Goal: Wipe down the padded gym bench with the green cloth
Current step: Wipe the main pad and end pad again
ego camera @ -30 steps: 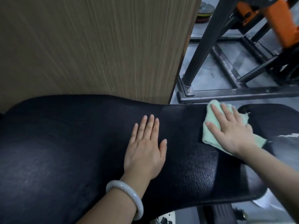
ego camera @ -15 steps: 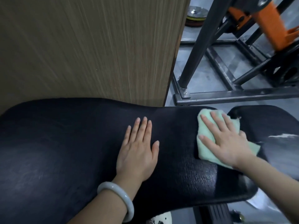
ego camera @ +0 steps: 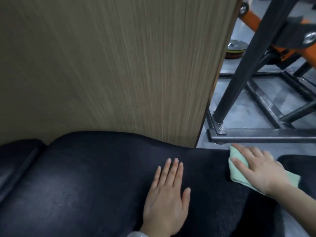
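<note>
Folded pale green cloth [ego camera: 236, 165] pinned flat under right hand [ego camera: 261, 170], fingers spread straight, at far right edge of black padded leather bench surface [ego camera: 89, 177]. Left hand [ego camera: 166, 200] well apart to the left, palm down, fingers straight together, resting on the padding. Wood-grain panel [ego camera: 119, 65] behind; dark steel frame [ego camera: 259, 134] beyond the cloth.

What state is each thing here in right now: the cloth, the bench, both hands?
green cloth: folded, flat on the pad's far edge, pressed under the right hand.
padded gym bench: black, uncovered, both hands on it.
right hand: fingers spread, pressing on the cloth.
left hand: flat on the pad, fingers straight, holding nothing.
bracelet: on the left wrist, mostly out of view.
</note>
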Motion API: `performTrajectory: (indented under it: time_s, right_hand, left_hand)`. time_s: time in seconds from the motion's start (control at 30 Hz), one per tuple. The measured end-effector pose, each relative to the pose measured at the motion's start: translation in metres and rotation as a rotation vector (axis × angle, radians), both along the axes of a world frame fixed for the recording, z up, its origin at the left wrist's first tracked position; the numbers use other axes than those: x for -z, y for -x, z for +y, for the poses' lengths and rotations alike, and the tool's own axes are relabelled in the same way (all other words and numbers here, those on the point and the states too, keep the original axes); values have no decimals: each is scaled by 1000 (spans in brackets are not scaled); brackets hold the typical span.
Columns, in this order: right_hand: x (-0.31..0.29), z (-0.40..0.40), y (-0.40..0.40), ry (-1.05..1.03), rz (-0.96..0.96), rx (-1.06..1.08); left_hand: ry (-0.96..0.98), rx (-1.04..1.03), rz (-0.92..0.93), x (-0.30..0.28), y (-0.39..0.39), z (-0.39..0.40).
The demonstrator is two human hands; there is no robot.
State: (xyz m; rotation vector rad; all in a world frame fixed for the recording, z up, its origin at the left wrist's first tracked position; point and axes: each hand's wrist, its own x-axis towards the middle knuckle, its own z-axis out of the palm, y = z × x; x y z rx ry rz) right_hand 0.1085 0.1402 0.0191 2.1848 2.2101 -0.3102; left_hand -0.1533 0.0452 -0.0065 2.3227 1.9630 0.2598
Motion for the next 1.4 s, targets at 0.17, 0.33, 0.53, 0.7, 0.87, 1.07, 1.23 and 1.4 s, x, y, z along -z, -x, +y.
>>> performTrajectory:
  time_s: [0.17,0.33,0.53,0.7,0.87,1.07,1.23,1.4]
  right_hand:
    - [-3,-40,18,68,-90,69]
    - [-1,-96,45,-3,-59,51]
    - [-13,-148,62,-113,271,-90]
    - [103,-153,38,-19,627,-60]
    - [-81,-187,106,-113,1055,19]
    - [-153,-201,137,-261,1468,-39]
    - [-184,-217,155,-310,1506,-64]
    - [-186,-231,166,-319,1485,-15]
  left_hand:
    - [20,-13,15,-3,-1,-2]
    - [135,-26,2,-8,-3,-11]
    - [318,43,-3,-29,14,-43]
    - [399,65,-88,-65,34,-60]
    - [350,11,-281,-121,42,-74]
    - [148,-15,-613,-193,49,-103]
    - [101,-5,-724,-220,51,-135]
    - [82,-45,-733,-231,54,-155]
